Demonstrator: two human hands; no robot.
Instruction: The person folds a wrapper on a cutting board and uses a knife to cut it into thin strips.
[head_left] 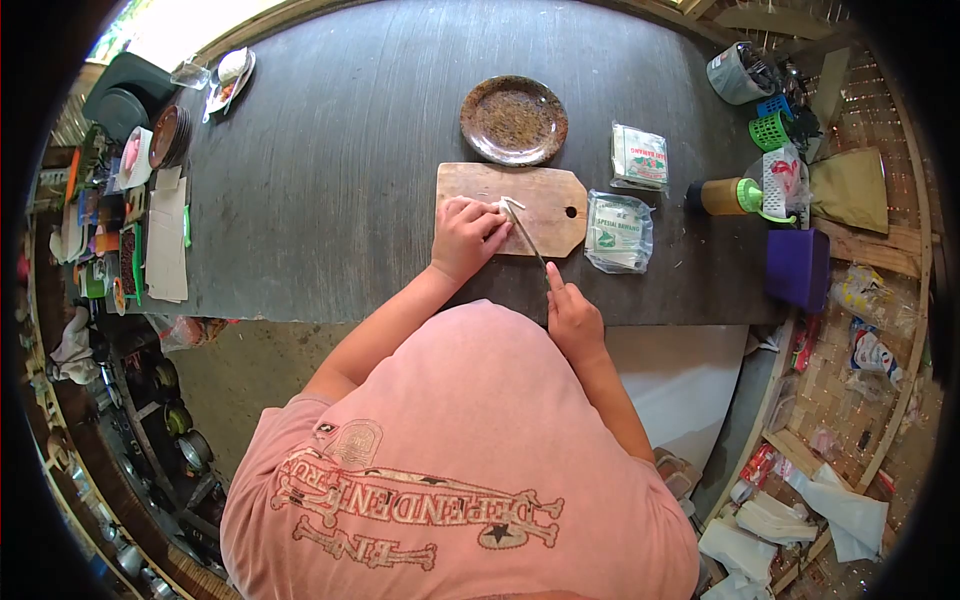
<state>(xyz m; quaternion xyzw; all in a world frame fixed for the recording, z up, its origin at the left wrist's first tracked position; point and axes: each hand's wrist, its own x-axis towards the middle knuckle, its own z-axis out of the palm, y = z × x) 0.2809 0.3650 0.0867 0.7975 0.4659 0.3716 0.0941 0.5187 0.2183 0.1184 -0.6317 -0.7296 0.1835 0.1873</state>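
left hand [466, 238]: grip pinches white piece [503, 209] on cutting board [475, 181], likely for steadiness | right hand [575, 320]: grip wraps knife [528, 233], slanted toward piece

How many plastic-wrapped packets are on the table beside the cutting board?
2. The nearer packet lies just right of the cutting board, by its holed end; the farther packet lies beyond it. Any packet stacked underneath would be hidden.

Your pink cloth T-shirt [470, 400] looks matt and your slim knife [530, 236] metal-bladed, while your pale-brown clipped-corner wooden chopping board [548, 192] seems smooth and matt, the round mottled-brown plate [513, 120] glossy, the square plastic-wrapped packets [619, 235] shiny, the dark-grey wooden tabletop [330, 160] streaky-grained.
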